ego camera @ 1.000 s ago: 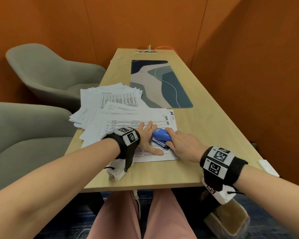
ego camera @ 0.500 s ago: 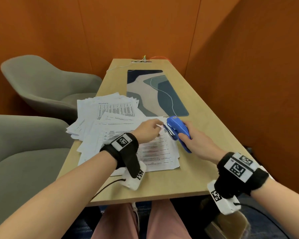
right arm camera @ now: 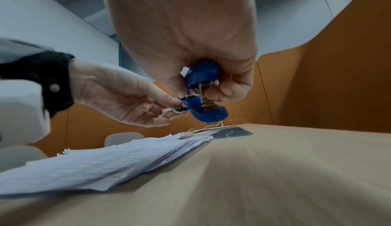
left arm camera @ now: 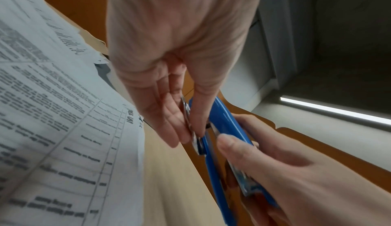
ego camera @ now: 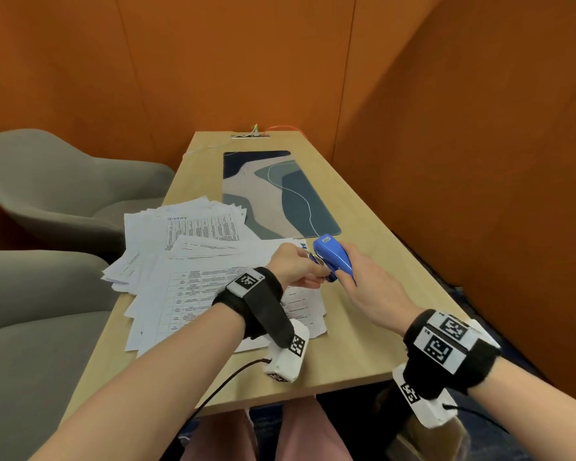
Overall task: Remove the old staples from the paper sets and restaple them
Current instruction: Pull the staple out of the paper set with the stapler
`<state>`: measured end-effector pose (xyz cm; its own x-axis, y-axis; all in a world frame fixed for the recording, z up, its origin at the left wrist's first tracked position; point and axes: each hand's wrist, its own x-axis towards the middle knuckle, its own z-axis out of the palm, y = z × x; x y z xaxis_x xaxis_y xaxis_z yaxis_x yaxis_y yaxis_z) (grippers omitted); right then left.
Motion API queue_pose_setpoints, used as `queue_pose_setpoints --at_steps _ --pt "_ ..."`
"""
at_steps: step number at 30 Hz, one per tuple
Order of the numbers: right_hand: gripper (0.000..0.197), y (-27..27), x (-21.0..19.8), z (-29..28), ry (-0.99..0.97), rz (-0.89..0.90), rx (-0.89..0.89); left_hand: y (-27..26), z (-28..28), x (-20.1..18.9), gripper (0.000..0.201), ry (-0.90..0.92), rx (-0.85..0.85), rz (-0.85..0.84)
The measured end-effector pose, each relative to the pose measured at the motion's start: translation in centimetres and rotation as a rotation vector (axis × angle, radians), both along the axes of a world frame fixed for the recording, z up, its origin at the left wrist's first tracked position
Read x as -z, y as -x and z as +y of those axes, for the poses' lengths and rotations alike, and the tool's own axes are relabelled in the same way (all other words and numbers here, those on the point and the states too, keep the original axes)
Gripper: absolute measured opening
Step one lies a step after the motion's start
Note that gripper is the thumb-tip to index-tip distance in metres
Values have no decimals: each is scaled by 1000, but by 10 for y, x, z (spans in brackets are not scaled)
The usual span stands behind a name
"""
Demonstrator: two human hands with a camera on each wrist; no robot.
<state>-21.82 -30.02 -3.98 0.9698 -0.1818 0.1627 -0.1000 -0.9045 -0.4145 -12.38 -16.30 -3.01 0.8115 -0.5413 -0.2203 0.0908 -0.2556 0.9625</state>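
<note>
My right hand [ego camera: 346, 272] grips a blue stapler [ego camera: 333, 256] and holds it in the air above the right edge of the top paper set [ego camera: 213, 284]. My left hand [ego camera: 315, 277] pinches a small metal piece [left arm camera: 187, 112] at the stapler's lower end between thumb and fingers. The left wrist view shows the stapler [left arm camera: 224, 119] on edge between both hands, with the printed sheets [left arm camera: 52, 112] lying to the left. From the right wrist the stapler [right arm camera: 203, 74] hangs open-mouthed over the paper stack [right arm camera: 105, 162]. No staple is visible.
More loose paper sets [ego camera: 180, 224] fan out on the left of the wooden table [ego camera: 379, 294]. A patterned desk mat [ego camera: 280, 194] lies further back, and a cable outlet [ego camera: 250, 135] sits at the far end. Two grey chairs [ego camera: 64, 181] stand left; an orange wall is close on the right.
The stapler was down on the papers beside my flat left hand. My right hand has lifted it up and to the right, and my left hand has left the sheet and pinched its metal end.
</note>
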Motion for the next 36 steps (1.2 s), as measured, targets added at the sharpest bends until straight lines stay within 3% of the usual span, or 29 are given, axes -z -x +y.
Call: queue_pose_setpoints --at_steps 3,7,19,23,26,32,36 --pt "45 5 1 0 75 24 3 -9 1 -3 15 -17 -35 31" --pt "46 11 1 0 64 60 21 -13 3 -6 7 -42 4 39" --pt "37 25 -9 -15 124 148 84 -2 -21 4 7 -33 -26 -41" --pt "33 33 -8 -24 92 198 110 -5 -27 1 4 -104 -134 -147" --pt "30 35 -3 -34 115 257 156 -13 -21 -4 10 -231 -176 -320" --pt "31 19 8 -41 226 375 253 -2 -29 -12 10 -441 -108 -685" --pt "47 17 8 -47 195 401 241 17 -48 -15 11 -400 -71 -760"
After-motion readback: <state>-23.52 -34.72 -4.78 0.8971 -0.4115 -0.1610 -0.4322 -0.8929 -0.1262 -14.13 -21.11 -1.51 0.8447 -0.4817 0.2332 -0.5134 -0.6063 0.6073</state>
